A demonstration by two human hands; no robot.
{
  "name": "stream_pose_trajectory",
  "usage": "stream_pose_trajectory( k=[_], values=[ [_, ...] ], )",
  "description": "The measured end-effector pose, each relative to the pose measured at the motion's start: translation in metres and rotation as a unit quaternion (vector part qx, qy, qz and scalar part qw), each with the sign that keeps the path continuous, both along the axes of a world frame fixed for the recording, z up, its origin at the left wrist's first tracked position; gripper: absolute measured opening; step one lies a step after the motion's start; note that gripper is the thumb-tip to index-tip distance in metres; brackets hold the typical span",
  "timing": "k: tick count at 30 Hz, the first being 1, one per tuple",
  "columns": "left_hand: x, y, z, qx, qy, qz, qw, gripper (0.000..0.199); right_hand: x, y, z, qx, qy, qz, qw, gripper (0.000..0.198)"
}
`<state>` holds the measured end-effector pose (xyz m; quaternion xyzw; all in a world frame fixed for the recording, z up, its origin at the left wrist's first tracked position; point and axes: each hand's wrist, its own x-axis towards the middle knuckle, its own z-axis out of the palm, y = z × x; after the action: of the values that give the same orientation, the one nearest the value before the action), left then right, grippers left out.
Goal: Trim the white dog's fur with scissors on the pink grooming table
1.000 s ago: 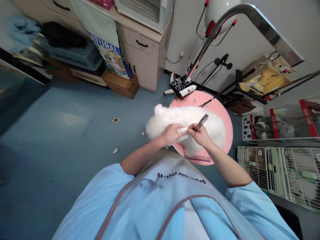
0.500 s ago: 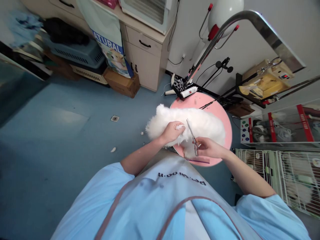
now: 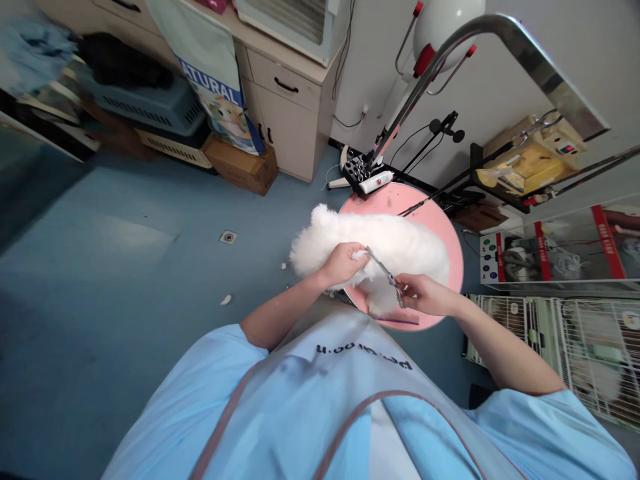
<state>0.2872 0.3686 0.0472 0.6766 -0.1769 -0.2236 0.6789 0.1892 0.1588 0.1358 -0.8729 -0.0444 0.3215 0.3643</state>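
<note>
A fluffy white dog (image 3: pixel 400 237) stands on a round pink grooming table (image 3: pixel 449 223), its head toward the left. My left hand (image 3: pixel 345 262) is closed around one of its paws (image 3: pixel 359 255), whose white fur shows past the fingertips. Metal scissors (image 3: pixel 385 270) sit in my right hand (image 3: pixel 423 293), fingers through the handles. Their blades point up and left, with the tips right beside the held paw. A purple comb (image 3: pixel 400 319) lies at the table's near edge, close below my right hand.
A curved metal grooming arm (image 3: pixel 430 73) rises over the table. At its base is a black tool holder (image 3: pixel 359 170) with a white bottle-like item (image 3: pixel 376 183). Wire cages (image 3: pixel 595 353) stand at the right, cabinets (image 3: pixel 287 107) at the back. Fur tufts (image 3: pixel 226 300) lie on the floor.
The scissors have swung left, so their tips now meet the fur at my left hand. My right hand has shifted slightly right; my left hand keeps its place.
</note>
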Motion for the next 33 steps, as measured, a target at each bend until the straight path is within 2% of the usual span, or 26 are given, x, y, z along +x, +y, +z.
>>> stream_pose_trajectory(
  k=[6,12,17,23,28,33],
  values=[
    [0.003,0.003,-0.003,-0.020,0.018,-0.058,0.998,0.019,0.005,-0.008,0.004,-0.041,-0.017,0.042,0.998,0.020],
    [0.009,0.006,-0.001,-0.013,0.011,-0.088,0.996,0.019,0.012,-0.008,0.014,-0.064,-0.029,0.047,0.996,0.014],
    [0.011,0.007,0.004,0.001,-0.001,-0.080,0.997,0.016,0.016,-0.010,0.017,-0.114,-0.044,0.066,0.990,0.014],
    [0.011,0.005,0.004,-0.005,0.019,-0.072,0.997,0.010,0.016,-0.015,0.015,-0.118,-0.069,0.064,0.989,0.019],
    [0.008,0.001,0.000,-0.003,0.038,-0.025,0.999,0.017,0.013,-0.014,0.006,-0.079,-0.051,0.013,0.995,0.014],
    [0.005,-0.001,0.000,0.028,0.023,0.037,0.999,0.018,-0.002,-0.004,-0.017,0.022,-0.028,-0.059,0.998,0.019]
  ],
)
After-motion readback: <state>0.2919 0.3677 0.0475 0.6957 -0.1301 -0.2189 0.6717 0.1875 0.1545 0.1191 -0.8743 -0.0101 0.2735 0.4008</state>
